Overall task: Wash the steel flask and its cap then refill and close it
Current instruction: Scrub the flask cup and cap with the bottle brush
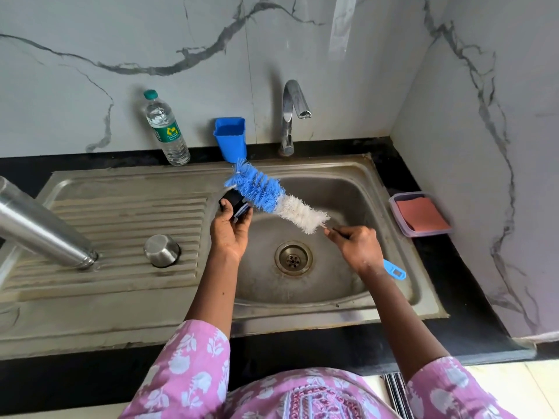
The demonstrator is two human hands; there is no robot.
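Observation:
My left hand (230, 231) grips a black flask stopper (235, 204) over the left edge of the sink basin (348, 195). My right hand (355, 247) grips the handle of a blue-and-white bottle brush (273, 199), whose blue bristles lie against the stopper. The brush's blue handle end (394, 271) sticks out behind my right wrist. The steel flask (39, 228) stands mouth down, tilted, on the ribbed drainboard (121, 225) at the left. A steel cup-shaped cap (161, 250) sits upside down on the drainboard beside it.
A tap (292, 116) stands behind the basin, with no water running. A blue plastic holder (230, 139) and a clear water bottle (165, 128) stand at the wall. A plastic box with an orange-pink sponge (420, 214) sits on the black counter to the right. The drain (293, 257) is open.

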